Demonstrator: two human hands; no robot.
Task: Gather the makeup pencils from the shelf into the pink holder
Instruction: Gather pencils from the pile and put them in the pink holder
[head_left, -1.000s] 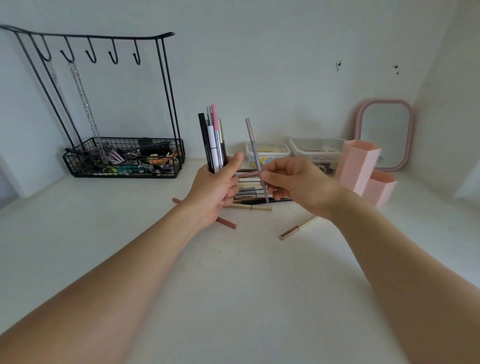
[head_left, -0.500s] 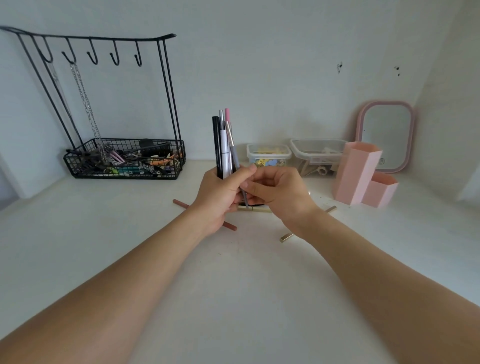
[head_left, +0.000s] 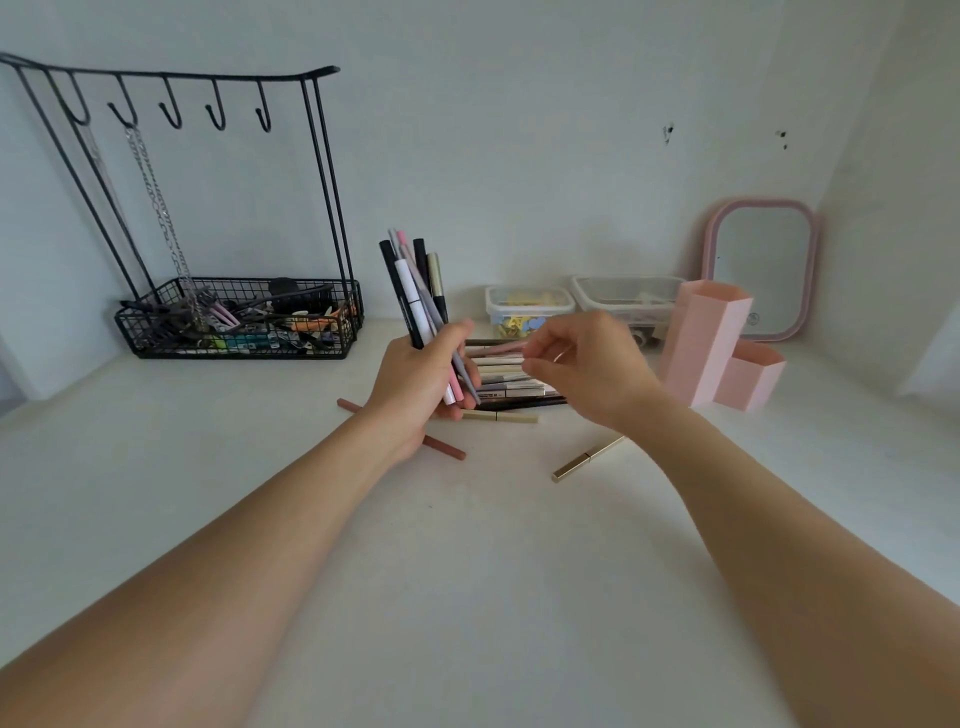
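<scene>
My left hand (head_left: 415, 384) grips a bunch of several makeup pencils (head_left: 415, 291), upright and fanned, black, white, grey, pink and gold. My right hand (head_left: 582, 364) hovers just right of it, fingers loosely curled and holding nothing, above a pile of pencils (head_left: 511, 382) lying on the white shelf. A beige pencil (head_left: 501, 417), a brown pencil (head_left: 447, 449) and a gold pencil (head_left: 587, 458) lie loose in front of the pile. The pink hexagonal holder (head_left: 711, 343) stands to the right, with a shorter compartment in front.
A black wire rack with hooks and a basket of hair clips (head_left: 239, 322) stands at the back left. Two clear plastic boxes (head_left: 530, 306) sit against the wall behind the pile. A pink-framed mirror (head_left: 761, 270) leans in the right corner.
My right hand passed the grey pencil into the bunch in my left hand, then let go and drew back to the right over the pile.
</scene>
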